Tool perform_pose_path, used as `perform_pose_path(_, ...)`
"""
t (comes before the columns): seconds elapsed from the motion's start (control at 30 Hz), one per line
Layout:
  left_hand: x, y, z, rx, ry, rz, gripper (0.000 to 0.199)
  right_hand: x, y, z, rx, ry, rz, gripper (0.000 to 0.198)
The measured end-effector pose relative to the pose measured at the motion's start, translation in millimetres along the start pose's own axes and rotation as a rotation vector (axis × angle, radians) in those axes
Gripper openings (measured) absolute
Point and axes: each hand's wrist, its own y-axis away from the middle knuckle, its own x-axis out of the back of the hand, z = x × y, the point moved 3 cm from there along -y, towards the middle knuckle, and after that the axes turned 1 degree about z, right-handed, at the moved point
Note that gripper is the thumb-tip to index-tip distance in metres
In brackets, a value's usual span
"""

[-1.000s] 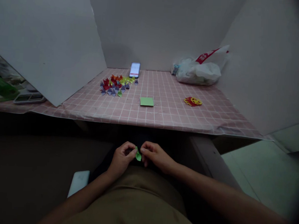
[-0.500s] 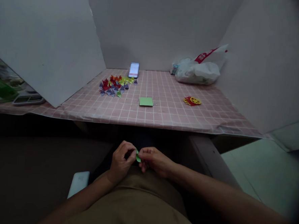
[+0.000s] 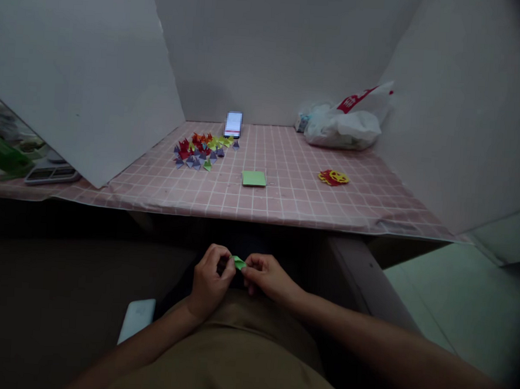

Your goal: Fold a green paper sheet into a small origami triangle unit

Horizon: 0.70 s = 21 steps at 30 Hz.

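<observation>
A small folded piece of green paper (image 3: 239,263) is pinched between my two hands, above my lap and in front of the table edge. My left hand (image 3: 212,276) grips its left end between thumb and fingertips. At its right end, my right hand (image 3: 267,276) pinches it the same way, with the lower fingers curled below. On the table straight ahead lies a stack of square green paper (image 3: 254,179). Farther left stands a cluster of small folded paper figures (image 3: 202,153) in red, orange, yellow, purple and green.
A lit phone (image 3: 233,124) leans on the back wall. A white plastic bag (image 3: 343,128) sits at the back right, with red and yellow cut-out pieces (image 3: 334,177) nearer. A white panel (image 3: 86,72) borders the left. A pale flat device (image 3: 136,320) lies beside my left forearm.
The green paper has turned from hanging downward to lying more level between my hands. My fingers have moved slightly apart, so more of it shows.
</observation>
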Motion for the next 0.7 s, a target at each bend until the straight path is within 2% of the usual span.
perform_pose_path(0.2,-1.6,-0.4,-0.8,0.093,0.021,-0.013,0.005,6.7,-1.4,-5.5,0.144,0.248,0.197,0.012)
perform_pose_path(0.33,-8.5,-0.3,-8.9,0.286,0.142,-0.080,0.007,8.9,3.0,-15.1,0.272,0.417,0.291,0.018)
perform_pose_path(0.43,-14.2,0.9,-14.9,0.511,0.383,-0.095,0.017,9.2,4.6,-17.4,0.286,0.369,0.277,0.015)
perform_pose_path(0.53,-16.9,2.7,-15.0,0.681,0.606,-0.043,0.027,9.0,3.7,-14.8,0.301,0.286,0.252,0.011)
perform_pose_path(0.7,-19.0,6.5,-7.1,0.748,0.741,-0.044,0.029,8.5,-0.5,-6.7,0.350,0.225,0.205,0.010)
